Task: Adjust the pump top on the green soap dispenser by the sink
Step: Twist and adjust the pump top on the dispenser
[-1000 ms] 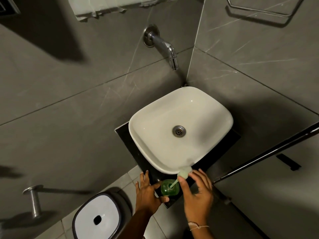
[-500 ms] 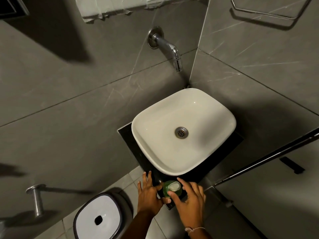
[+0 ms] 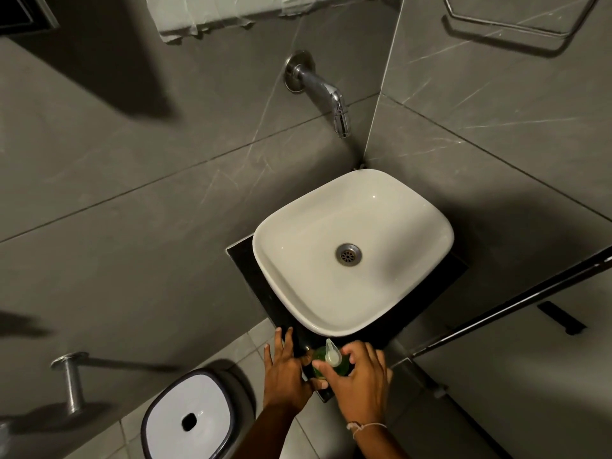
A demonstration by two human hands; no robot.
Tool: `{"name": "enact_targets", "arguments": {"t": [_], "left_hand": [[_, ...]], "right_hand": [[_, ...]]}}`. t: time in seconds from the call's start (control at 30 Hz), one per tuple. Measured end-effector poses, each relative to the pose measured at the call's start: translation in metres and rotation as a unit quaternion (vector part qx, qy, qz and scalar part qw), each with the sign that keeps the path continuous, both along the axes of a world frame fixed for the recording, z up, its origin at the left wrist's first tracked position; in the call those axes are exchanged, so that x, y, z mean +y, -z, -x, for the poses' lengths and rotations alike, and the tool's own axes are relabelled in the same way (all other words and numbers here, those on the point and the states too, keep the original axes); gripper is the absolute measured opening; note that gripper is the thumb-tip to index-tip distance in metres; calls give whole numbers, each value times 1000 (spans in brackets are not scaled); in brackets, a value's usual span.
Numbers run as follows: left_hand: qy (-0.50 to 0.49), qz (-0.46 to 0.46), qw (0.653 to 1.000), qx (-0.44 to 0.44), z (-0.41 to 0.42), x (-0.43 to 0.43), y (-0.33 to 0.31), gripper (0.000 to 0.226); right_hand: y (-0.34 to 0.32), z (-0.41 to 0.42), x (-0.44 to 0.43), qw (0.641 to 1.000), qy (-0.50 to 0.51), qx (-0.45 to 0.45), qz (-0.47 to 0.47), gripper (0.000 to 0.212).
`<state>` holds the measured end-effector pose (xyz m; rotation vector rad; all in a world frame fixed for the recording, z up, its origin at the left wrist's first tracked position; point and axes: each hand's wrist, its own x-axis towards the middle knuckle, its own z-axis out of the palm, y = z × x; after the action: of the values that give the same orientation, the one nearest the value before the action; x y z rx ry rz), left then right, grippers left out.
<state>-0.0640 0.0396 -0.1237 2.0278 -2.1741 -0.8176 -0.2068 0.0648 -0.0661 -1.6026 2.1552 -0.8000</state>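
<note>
Since earlier, both hands closed around the green soap dispenser [image 3: 331,364] at the sink's [image 3: 281,260] six o'clock, right hand [image 3: 359,382] seating the pump top [image 3: 332,353], left hand [image 3: 286,372] bracing; twisting likely followed.

The sink [image 3: 351,233] looks like glazed white ceramic — smooth and glossy, catching a small highlight on its far side. It sits on a dark, polished slab [image 3: 251,276]. The tap [image 3: 326,91] on the far wall is shiny chromed metal, as is the drain ring [image 3: 348,255]. The wall tiles [image 3: 132,193] are grey stone-look with pale veins, a soft satin sheen. The soap dispenser [image 3: 331,364] is translucent green plastic with a pale plastic pump top [image 3: 332,352]. At near left, a bin lid [image 3: 188,419] — glossy white plastic.
</note>
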Motion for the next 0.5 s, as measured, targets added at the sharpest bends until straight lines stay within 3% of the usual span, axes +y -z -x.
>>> {"name": "enact_targets", "arguments": {"t": [0.2,0.37,0.5], "left_hand": [[9,-2,1000,-9,0,0,0,62],[0,4,1000,-2,-1,1,-1,49],[11,0,1000,-14,-1,1,-1,62]], "right_hand": [[7,7,3,998,-27,-45,23,37],[6,0,-1,999,-11,-41,16,53],[14,8,7,995,-48,-74,37,45]]}}
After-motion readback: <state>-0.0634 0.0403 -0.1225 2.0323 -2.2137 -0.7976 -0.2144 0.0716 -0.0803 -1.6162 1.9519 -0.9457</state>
